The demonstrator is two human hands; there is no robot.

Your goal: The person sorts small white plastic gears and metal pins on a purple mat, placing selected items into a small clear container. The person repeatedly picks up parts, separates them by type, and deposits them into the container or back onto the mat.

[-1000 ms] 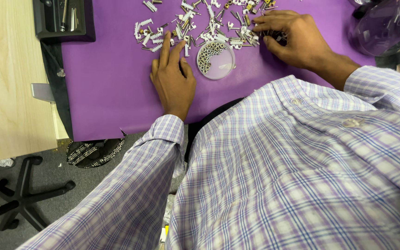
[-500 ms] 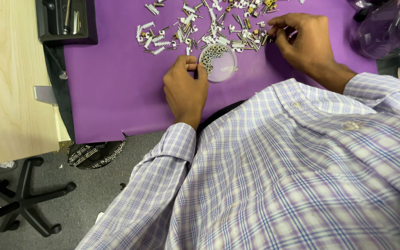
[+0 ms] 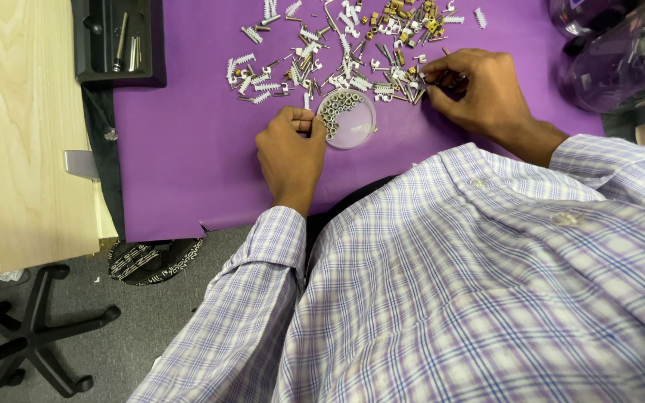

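Clear plastic dish [image 3: 352, 123] holds small metal rings; my left hand [image 3: 290, 149], flat a second ago, now curls pinching its rim, right hand [image 3: 479, 86] pinching scattered parts [image 3: 322, 52].

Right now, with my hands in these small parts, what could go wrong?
1. The left hand grips the rim of the clear dish of small rings; a nudge could tip it and scatter them.
2. The right hand picks at the edge of the loose parts; a sweep could push some off the purple mat.
3. Both sleeves lie near the mat's front edge and could drag pieces to the floor.
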